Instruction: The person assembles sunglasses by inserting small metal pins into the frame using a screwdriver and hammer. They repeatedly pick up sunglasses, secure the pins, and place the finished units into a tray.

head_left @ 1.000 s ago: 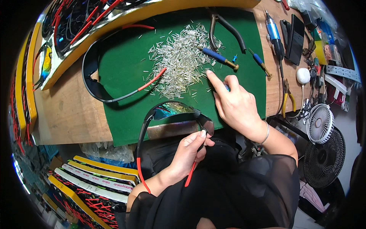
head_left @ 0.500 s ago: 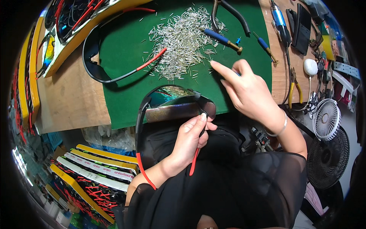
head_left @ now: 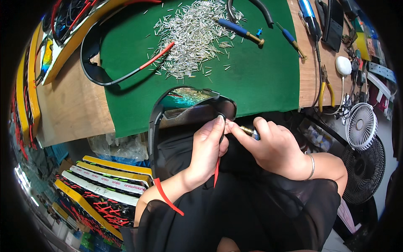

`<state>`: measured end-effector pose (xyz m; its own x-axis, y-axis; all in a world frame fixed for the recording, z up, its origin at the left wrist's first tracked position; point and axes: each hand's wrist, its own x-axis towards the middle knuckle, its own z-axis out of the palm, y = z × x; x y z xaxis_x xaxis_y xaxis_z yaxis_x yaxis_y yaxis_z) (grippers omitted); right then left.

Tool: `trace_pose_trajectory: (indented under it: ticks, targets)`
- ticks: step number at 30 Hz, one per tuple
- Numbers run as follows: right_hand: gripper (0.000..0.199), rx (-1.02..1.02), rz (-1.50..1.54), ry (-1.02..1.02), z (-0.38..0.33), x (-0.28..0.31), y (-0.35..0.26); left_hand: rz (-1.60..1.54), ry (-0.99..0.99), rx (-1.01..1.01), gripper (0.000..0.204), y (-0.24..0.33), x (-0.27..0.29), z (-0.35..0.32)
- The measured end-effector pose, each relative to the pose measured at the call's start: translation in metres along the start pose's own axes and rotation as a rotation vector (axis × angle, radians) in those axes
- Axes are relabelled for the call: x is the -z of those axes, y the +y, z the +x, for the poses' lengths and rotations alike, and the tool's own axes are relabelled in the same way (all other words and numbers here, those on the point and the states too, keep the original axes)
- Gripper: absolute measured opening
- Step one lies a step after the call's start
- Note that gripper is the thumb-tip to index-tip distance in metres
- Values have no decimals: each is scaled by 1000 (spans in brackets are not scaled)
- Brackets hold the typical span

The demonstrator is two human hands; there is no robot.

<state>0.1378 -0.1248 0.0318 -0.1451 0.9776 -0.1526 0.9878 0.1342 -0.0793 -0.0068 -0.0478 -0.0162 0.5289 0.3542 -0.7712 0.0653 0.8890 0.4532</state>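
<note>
In front of my body, my left hand point(head_left: 208, 143) is closed on a pair of black wraparound sunglasses point(head_left: 156, 122). Its thumb and fingers pinch the frame beside the right-hand hinge. The shiny lens faces up and reflects the table, and the red temple tips point(head_left: 167, 196) hang toward my lap. My right hand point(head_left: 273, 145) is curled round a small tool with a brass end point(head_left: 247, 129) and a bit of blue, likely a screwdriver. Its fingertips meet those of my left hand at the hinge; whether they pinch a small pin there is hidden.
A pile of small metal pins point(head_left: 193, 40) covers part of the green mat point(head_left: 260, 80). Around it lie another pair of sunglasses point(head_left: 100, 77), blue-handled screwdrivers point(head_left: 239, 28) and black-handled pliers point(head_left: 262, 10). Yellow pliers point(head_left: 326, 92) and white fan point(head_left: 360, 126) are right; racks of sunglasses point(head_left: 96, 201) left.
My right hand has come down from beside the pin pile to my left hand at the sunglasses. The brass end of its tool now shows. The view has shifted slightly.
</note>
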Motion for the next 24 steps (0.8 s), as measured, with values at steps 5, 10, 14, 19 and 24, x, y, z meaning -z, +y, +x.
trace_pose_trajectory:
  ticks: [5,10,14,19,24]
  targets:
    - [40,-13,-51,18,2,-2,-3,63,44,-7,31,2,-8,0]
    - [34,35,-68,52,8,0,3,69,29,-22,30,2,-5,0]
    - [24,11,9,47,11,-2,8,-14,43,-19,30,-1,-1,2]
    - [13,43,97,63,13,-5,14,-16,35,-8,29,1,0,1]
    - [11,39,104,96,16,-5,13,-40,20,8,28,2,1,2]
